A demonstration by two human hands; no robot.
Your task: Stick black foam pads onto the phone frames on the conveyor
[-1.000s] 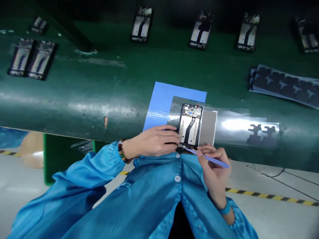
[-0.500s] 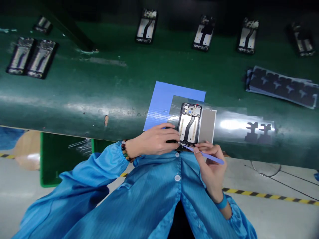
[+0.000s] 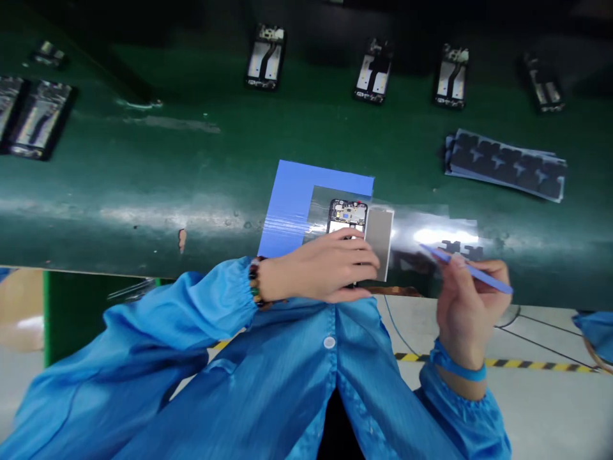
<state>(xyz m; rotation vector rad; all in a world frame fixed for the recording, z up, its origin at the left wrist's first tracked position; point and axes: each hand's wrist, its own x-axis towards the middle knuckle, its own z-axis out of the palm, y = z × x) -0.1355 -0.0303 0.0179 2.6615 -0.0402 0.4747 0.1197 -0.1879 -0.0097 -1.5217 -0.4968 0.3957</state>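
Note:
An opened phone [image 3: 348,211] lies on a blue sheet and clear film near the front edge of the bench, its circuit board bare at the top. Across its lower part rests my left hand [image 3: 335,265], palm down with the fingers stretched out, hiding much of it. Off to the right, my right hand [image 3: 472,294] pinches blue tweezers [image 3: 488,278]. Their tip points left, over the clear film beside two dark cut-out stickers [image 3: 460,248]. A grey panel with a white border [image 3: 380,239] lies along the phone's right side.
Several opened phones [image 3: 265,57] are spread along the back of the green bench [image 3: 215,172], with more at the left. A stack of dark sticker sheets [image 3: 505,165] lies at the right. Below the front edge at the left is a green bin [image 3: 62,319].
My right hand has moved right, taking the tweezers from the phone's lower end to the stickers. My left hand has slid right over the phone. The view has shifted to the right.

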